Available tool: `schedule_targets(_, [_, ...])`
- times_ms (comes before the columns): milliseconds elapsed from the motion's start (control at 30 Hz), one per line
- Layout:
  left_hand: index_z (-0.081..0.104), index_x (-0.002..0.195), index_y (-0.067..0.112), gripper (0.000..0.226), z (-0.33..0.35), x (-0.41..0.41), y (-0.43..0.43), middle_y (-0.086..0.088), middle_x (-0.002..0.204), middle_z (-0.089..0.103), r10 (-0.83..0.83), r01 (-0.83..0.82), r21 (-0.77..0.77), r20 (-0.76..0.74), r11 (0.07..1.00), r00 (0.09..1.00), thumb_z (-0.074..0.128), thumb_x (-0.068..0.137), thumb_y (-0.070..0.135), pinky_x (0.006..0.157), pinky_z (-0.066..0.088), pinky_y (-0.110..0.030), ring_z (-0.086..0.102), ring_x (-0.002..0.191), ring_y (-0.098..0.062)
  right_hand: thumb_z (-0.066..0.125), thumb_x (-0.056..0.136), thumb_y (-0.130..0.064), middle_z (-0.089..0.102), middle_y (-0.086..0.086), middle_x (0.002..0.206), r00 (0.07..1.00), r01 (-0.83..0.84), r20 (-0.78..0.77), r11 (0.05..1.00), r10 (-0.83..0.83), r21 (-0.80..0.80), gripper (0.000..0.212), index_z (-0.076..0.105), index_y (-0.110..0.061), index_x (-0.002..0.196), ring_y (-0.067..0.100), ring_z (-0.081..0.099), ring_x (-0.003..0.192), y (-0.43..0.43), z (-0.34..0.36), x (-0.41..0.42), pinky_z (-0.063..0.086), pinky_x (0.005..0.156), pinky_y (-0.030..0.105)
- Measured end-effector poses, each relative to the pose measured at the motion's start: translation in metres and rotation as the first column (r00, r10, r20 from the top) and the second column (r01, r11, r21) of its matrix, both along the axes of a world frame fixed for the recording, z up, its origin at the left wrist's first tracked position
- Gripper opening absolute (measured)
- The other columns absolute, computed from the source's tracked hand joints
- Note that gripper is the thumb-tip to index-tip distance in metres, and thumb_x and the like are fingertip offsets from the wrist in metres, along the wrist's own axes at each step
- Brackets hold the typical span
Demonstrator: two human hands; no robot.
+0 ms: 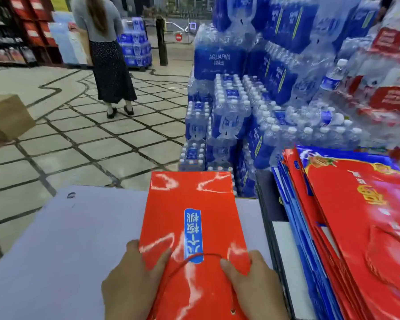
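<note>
On the pale tabletop [67, 239], low in the head view, a flat red paper bag [192, 218] lies lengthwise away from the person, its far end reaching past the table's far edge. The left hand [129, 282] grips the bag's near left edge: the thumb lies across the glossy top face and the fingers curl over the side at the rim. The right hand [254, 282] holds the opposite edge the same way, thumb on top and pointing inward, fingers wrapped at the right border. Between the two thumbs a thin red cord handle [194, 258] loops over the bag's face, crossing the lower end of a blue label [193, 234] with white characters. Just to the right sits a stack of flat red and blue bags [356, 227], fanned out. Beyond the table stand packs of bottled water [229, 112], and farther off a person [106, 54] stands on the tiled floor.
</note>
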State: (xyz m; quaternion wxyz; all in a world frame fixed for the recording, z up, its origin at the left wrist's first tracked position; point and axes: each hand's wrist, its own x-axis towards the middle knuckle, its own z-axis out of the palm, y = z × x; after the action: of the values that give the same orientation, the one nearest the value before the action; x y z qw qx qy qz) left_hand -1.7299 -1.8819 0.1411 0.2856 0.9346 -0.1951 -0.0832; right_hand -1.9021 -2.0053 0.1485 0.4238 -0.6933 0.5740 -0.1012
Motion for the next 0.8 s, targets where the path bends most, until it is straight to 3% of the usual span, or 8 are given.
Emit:
schedule_targets(100, [0.039,0.096,0.032,0.060,0.014,0.001,-0.012,0.009,0.080,0.062,0.057,-0.049,0.077,-0.101,0.996,0.993,0.051,0.066,0.083,0.071,0.043,-0.030,0.068,0.091,-0.022,0.072,0.078,-0.053,0.064,-0.010,0.079,0.999,0.042,0.007,0.989,-0.043,0.140,0.034,0.054,-0.026,0.089,0.005,0.060,0.075,-0.013,0.006,0.007,0.042,0.062,0.018])
schedule_targets(267, [0.042,0.110,0.019,0.047,0.053,0.016,-0.018,-0.006,0.106,0.065,-0.008,0.072,0.120,-0.464,0.990,0.886,0.066,0.084,0.051,0.080,0.046,-0.033,0.063,0.105,-0.031,0.079,0.078,-0.041,0.070,-0.001,0.084,0.997,0.076,-0.054,0.927,-0.060,0.368,0.031,0.061,-0.018,0.088,0.017,0.066,0.079,-0.015,0.037,0.011,0.054,0.073,0.032])
schedule_targets(333, [0.053,0.104,0.008,0.042,0.086,0.027,-0.018,-0.014,0.102,0.069,0.010,0.015,0.033,-0.648,0.999,0.761,0.076,0.080,0.034,0.079,0.054,-0.037,0.067,0.091,-0.029,0.078,0.082,-0.027,0.074,0.007,0.085,0.993,0.097,0.009,0.843,-0.120,0.530,0.024,0.068,-0.011,0.096,0.021,0.070,0.076,-0.018,0.069,0.010,0.058,0.069,0.033])
schedule_targets(400, [0.062,0.102,0.001,0.030,0.125,0.036,-0.017,-0.012,0.085,0.070,-0.005,-0.071,-0.066,-0.763,0.995,0.646,0.076,0.080,0.015,0.059,0.057,-0.028,0.068,0.064,-0.018,0.074,0.086,-0.017,0.075,0.010,0.087,0.982,0.089,0.066,0.748,-0.175,0.658,0.023,0.071,-0.006,0.105,0.021,0.071,0.073,-0.023,0.107,0.010,0.057,0.060,0.028])
schedule_targets(500, [0.056,0.117,0.007,0.023,0.176,0.047,-0.014,-0.008,0.085,0.066,-0.064,-0.058,-0.135,-0.747,0.989,0.662,0.060,0.094,0.009,0.050,0.049,-0.018,0.064,0.061,-0.012,0.070,0.088,-0.013,0.075,0.008,0.082,0.980,0.079,0.073,0.696,-0.186,0.714,0.022,0.069,-0.003,0.108,0.017,0.071,0.065,-0.036,0.160,0.009,0.058,0.057,0.027])
schedule_targets(600, [0.057,0.121,0.013,0.026,0.194,0.056,-0.002,-0.011,0.101,0.068,-0.328,0.235,-0.233,-0.579,0.944,0.747,0.052,0.096,0.008,0.067,0.052,-0.018,0.066,0.077,-0.010,0.071,0.088,-0.015,0.074,0.007,0.074,0.980,0.091,0.047,0.647,-0.193,0.757,0.011,0.069,-0.007,0.095,0.014,0.068,0.055,-0.050,0.195,0.008,0.056,0.052,0.025])
schedule_targets(667, [0.061,0.119,0.017,0.034,0.194,0.055,0.004,-0.009,0.115,0.066,-0.449,0.404,-0.195,-0.407,0.894,0.796,0.055,0.090,0.002,0.082,0.052,-0.022,0.066,0.092,-0.003,0.076,0.083,-0.022,0.071,0.002,0.066,0.989,0.083,0.018,0.637,-0.150,0.767,0.013,0.067,-0.013,0.084,0.010,0.063,0.049,-0.057,0.213,0.005,0.049,0.048,0.022])
schedule_targets(800, [0.068,0.109,0.013,0.034,0.196,0.049,0.000,0.001,0.105,0.053,-0.397,0.350,-0.190,-0.345,0.917,0.851,0.069,0.075,0.009,0.085,0.046,-0.032,0.056,0.100,-0.026,0.071,0.089,-0.024,0.066,0.001,0.055,0.967,0.087,0.068,0.568,-0.247,0.819,0.021,0.064,-0.012,0.073,0.008,0.060,0.040,-0.068,0.244,0.000,0.044,0.037,0.018])
